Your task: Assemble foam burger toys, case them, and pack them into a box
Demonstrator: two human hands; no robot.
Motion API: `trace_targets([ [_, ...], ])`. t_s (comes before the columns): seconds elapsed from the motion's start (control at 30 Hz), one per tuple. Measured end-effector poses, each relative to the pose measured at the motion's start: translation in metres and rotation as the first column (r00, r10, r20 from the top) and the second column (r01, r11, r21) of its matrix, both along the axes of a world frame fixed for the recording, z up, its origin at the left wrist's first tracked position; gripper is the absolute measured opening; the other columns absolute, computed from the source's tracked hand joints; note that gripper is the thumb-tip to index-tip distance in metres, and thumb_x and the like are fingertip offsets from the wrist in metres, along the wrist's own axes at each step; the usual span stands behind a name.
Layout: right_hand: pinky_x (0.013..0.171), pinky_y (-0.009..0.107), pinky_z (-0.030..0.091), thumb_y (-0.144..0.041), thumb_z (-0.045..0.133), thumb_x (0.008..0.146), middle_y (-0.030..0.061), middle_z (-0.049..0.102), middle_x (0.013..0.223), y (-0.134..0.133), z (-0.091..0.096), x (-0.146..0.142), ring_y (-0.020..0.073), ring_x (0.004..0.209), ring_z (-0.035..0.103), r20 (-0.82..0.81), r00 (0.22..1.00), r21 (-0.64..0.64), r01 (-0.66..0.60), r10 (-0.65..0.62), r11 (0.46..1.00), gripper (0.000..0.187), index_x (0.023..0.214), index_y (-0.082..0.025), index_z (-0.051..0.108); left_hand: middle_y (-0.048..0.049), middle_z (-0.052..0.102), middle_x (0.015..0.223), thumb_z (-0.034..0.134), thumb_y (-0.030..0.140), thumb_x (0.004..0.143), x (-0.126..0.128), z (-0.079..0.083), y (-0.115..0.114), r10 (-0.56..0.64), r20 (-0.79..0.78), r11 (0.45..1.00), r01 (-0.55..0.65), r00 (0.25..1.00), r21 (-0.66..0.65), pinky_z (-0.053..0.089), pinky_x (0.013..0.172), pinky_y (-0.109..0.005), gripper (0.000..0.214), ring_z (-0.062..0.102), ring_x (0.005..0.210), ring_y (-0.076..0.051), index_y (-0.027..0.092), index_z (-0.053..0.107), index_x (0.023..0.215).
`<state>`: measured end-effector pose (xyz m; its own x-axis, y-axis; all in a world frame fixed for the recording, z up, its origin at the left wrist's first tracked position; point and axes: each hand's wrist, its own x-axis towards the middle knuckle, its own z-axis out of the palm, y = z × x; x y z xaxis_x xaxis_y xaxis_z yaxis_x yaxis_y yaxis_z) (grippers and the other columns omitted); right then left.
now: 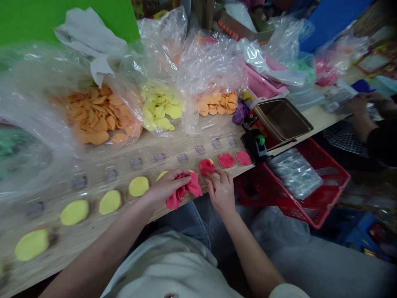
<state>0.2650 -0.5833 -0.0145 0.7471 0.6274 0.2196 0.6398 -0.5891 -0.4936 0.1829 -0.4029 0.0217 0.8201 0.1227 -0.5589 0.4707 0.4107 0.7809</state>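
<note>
The left hand lies over a ragged piece of red dough and seems to grip it, but the fingers hide its middle. The right hand is apart from the left, and its fingertips touch a red lump; I cannot tell if they pinch it. Both are above the wooden table. On it, a plastic sheet carries two flat red discs, four whole yellow discs, one more yellow disc partly hidden by the left hand, and nine small grey pieces. Behind are three clear bags of orange, yellow and peach pieces. To the right stand a brown tray and a red basket. A co-worker's hands are at the far right. No writing can be read.
</note>
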Motion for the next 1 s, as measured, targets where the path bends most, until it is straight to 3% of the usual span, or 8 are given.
trace_targets([
  [0.13, 0.099, 0.051, 0.031, -0.031, 0.048, 0.086, 0.0134, 0.041, 0.136, 0.001, 0.001, -0.001, 0.0309, 0.129, 0.028, 0.051, 0.998, -0.038, 0.041, -0.039, 0.998, 0.032, 0.114, -0.019, 0.058, 0.0012, 0.06, 0.067, 0.068, 0.027, 0.071, -0.009, 0.002, 0.003, 0.142, -0.035, 0.968, -0.146, 0.989, -0.206, 0.045, 0.046, -0.016, 0.026, 0.053, 0.047, -0.006, 0.016, 0.057, 0.093],
  [0.23, 0.093, 0.045, 0.039, -0.033, 0.04, 0.09, 0.0129, 0.053, 0.123, 0.009, 0.01, -0.004, 0.0253, 0.117, 0.045, -0.297, 0.955, 0.187, 0.048, 0.01, 0.981, 0.033, 0.114, -0.019, 0.057, 0.0002, 0.062, 0.069, 0.068, 0.027, 0.072, -0.011, 0.009, 0.006, 0.096, -0.014, 0.96, -0.096, 0.995, -0.262, 0.043, 0.044, -0.016, 0.031, 0.052, 0.045, -0.006, 0.017, 0.058, 0.099],
  [0.33, 0.073, 0.033, 0.049, -0.039, 0.043, 0.087, 0.007, 0.065, 0.092, 0.024, 0.016, -0.009, 0.0186, 0.084, 0.06, -0.764, 0.611, 0.34, 0.104, 0.21, 0.935, 0.031, 0.101, -0.018, 0.061, -0.004, 0.066, 0.085, 0.066, 0.03, 0.073, -0.011, 0.012, 0.006, 0.023, 0.017, 0.992, -0.021, 1.0, -0.121, 0.048, 0.054, -0.02, 0.038, 0.059, 0.059, -0.01, 0.017, 0.058, 0.108],
  [0.4, 0.066, 0.028, 0.047, -0.04, 0.057, 0.078, 0.0023, 0.063, 0.078, 0.032, 0.014, -0.01, 0.0155, 0.071, 0.059, -0.847, 0.476, 0.36, 0.184, 0.238, 0.914, 0.024, 0.088, -0.018, 0.061, -0.006, 0.066, 0.095, 0.068, 0.03, 0.07, -0.012, 0.01, 0.006, -0.037, 0.037, 0.995, 0.034, 0.999, 0.091, 0.049, 0.065, -0.023, 0.041, 0.062, 0.074, -0.014, 0.016, 0.059, 0.108],
  [0.53, 0.063, 0.026, 0.045, -0.036, 0.066, 0.069, -0.001, 0.058, 0.071, 0.041, 0.0, -0.004, 0.0137, 0.066, 0.054, -0.752, 0.644, 0.37, 0.238, 0.139, 0.898, 0.025, 0.081, -0.017, 0.055, -0.0037, 0.068, 0.089, 0.066, 0.027, 0.068, -0.012, 0.0, 0.007, -0.126, -0.029, 0.84, 0.122, 0.992, 0.528, 0.049, 0.064, -0.026, 0.039, 0.063, 0.076, -0.017, 0.016, 0.06, 0.105],
  [0.73, 0.073, 0.033, 0.046, -0.023, 0.055, 0.078, 0.0066, 0.06, 0.086, 0.054, -0.011, -0.002, 0.0193, 0.077, 0.056, -0.295, 0.954, 0.175, -0.001, 0.053, 0.985, 0.019, 0.096, -0.016, 0.056, -0.0049, 0.068, 0.088, 0.06, 0.023, 0.07, -0.007, -0.014, 0.013, -0.101, -0.066, 0.637, 0.116, 0.993, 0.762, 0.048, 0.075, -0.034, 0.034, 0.062, 0.08, -0.02, 0.017, 0.061, 0.104],
  [0.9, 0.075, 0.035, 0.045, -0.019, 0.045, 0.085, 0.0104, 0.058, 0.087, 0.057, -0.007, -0.007, 0.022, 0.082, 0.055, -0.008, 0.998, -0.08, -0.057, 0.056, 0.995, 0.018, 0.097, -0.014, 0.057, -0.0085, 0.061, 0.111, 0.054, 0.019, 0.076, -0.021, -0.011, 0.012, -0.178, -0.024, 0.492, 0.11, 0.984, 0.864, 0.04, 0.093, -0.038, 0.038, 0.055, 0.104, -0.024, 0.019, 0.057, 0.114],
  [1.0, 0.074, 0.035, 0.046, -0.021, 0.045, 0.087, 0.0112, 0.057, 0.084, 0.053, -0.003, -0.005, 0.0226, 0.081, 0.054, 0.033, 0.997, -0.167, -0.061, 0.068, 0.984, 0.02, 0.097, -0.012, 0.059, -0.0079, 0.05, 0.129, 0.044, 0.009, 0.078, -0.03, -0.011, 0.006, -0.387, -0.055, 0.314, 0.188, 0.92, 0.931, 0.042, 0.092, -0.033, 0.048, 0.053, 0.11, -0.02, 0.02, 0.049, 0.124],
])
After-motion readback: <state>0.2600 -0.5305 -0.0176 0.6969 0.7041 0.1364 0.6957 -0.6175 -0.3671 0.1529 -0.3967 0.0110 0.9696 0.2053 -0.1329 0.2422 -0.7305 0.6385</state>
